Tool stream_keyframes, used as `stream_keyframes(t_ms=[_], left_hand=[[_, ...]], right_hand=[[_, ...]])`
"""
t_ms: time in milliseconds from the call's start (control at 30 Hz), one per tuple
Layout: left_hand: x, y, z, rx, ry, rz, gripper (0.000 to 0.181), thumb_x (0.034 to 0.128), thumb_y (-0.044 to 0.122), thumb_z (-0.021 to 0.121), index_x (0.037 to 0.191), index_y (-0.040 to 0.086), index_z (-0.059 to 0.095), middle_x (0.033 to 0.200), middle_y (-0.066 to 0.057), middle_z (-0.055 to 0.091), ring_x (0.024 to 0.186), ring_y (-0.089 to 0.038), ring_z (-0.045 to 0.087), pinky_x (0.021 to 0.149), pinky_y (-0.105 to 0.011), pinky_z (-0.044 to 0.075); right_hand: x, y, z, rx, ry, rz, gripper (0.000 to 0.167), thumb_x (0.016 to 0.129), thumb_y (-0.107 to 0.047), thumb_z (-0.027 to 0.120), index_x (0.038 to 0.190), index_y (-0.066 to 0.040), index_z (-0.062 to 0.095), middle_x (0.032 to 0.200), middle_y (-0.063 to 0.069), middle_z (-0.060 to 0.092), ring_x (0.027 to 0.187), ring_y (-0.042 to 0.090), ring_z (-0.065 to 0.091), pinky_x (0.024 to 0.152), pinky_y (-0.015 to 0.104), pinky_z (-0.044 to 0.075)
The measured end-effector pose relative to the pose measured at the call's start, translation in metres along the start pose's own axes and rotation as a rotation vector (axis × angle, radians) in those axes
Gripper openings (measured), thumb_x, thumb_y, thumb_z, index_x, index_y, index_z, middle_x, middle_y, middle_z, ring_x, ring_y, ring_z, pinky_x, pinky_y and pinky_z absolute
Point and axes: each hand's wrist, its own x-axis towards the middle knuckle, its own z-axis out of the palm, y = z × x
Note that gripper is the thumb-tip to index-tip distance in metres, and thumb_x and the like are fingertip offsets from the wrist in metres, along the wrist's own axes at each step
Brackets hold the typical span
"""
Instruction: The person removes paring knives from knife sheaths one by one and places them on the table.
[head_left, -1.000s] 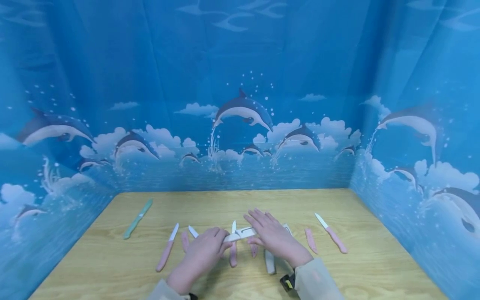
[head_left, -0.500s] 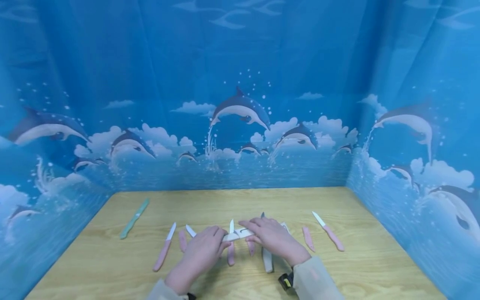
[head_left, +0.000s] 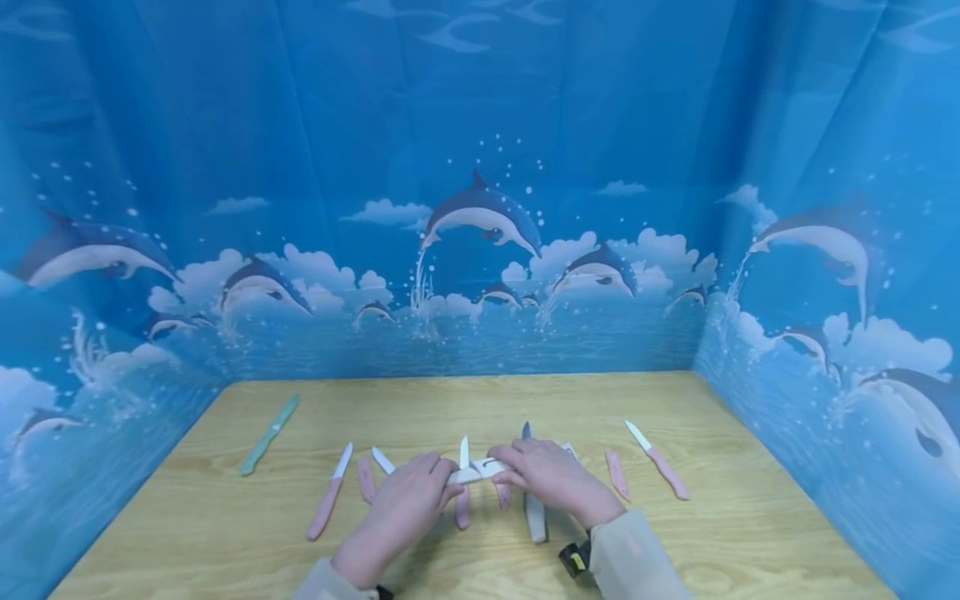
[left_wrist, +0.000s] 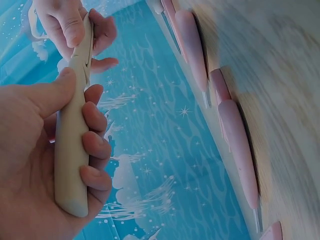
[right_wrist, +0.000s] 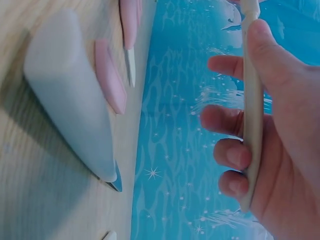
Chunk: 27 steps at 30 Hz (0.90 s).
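My left hand grips the cream handle of a paring knife, its fingers wrapped round it in the left wrist view. My right hand holds the slotted, cream-white sheath between thumb and curled fingers. Handle and sheath meet end to end between the two hands, above the table, and the blade is hidden. Below the hands lie a pink knife, a pink sheath and another white-handled knife with a dark blade.
More pink knives lie left and right, the right knife beside a pink sheath. A green knife is at the back left of the wooden table. A dolphin-print curtain encloses the table.
My right fingers, straighter a second ago, now curl more round the sheath. The dark blade behind the right hand has come into sight. The left hand keeps its grip.
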Motion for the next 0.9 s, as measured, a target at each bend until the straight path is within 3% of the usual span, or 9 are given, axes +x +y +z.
stream_keyframes(t_ms=[533, 900], left_hand=[[0.0007, 0.0004, 0.0015, -0.015, -0.018, 0.006, 0.024, 0.089, 0.034, 0.067, 0.104, 0.016, 0.065, 0.086, 0.006, 0.062, 0.072, -0.007, 0.054, 0.057, -0.02, 0.043], [0.0009, 0.0008, 0.0019, -0.033, -0.063, -0.031, 0.026, 0.0896, 0.035, 0.065, 0.109, 0.018, 0.065, 0.088, 0.006, 0.063, 0.078, -0.01, 0.058, 0.064, -0.028, 0.05]], right_hand=[[-0.0002, 0.0027, -0.0045, 0.067, -0.04, 0.016, 0.04, 0.096, -0.047, 0.048, 0.123, -0.019, 0.061, 0.102, -0.003, 0.068, 0.093, 0.017, 0.065, 0.084, 0.038, 0.053], [-0.0007, 0.0024, -0.0055, 0.072, -0.028, 0.009, 0.039, 0.096, -0.049, 0.048, 0.12, -0.021, 0.061, 0.095, -0.006, 0.066, 0.085, 0.012, 0.062, 0.078, 0.034, 0.052]])
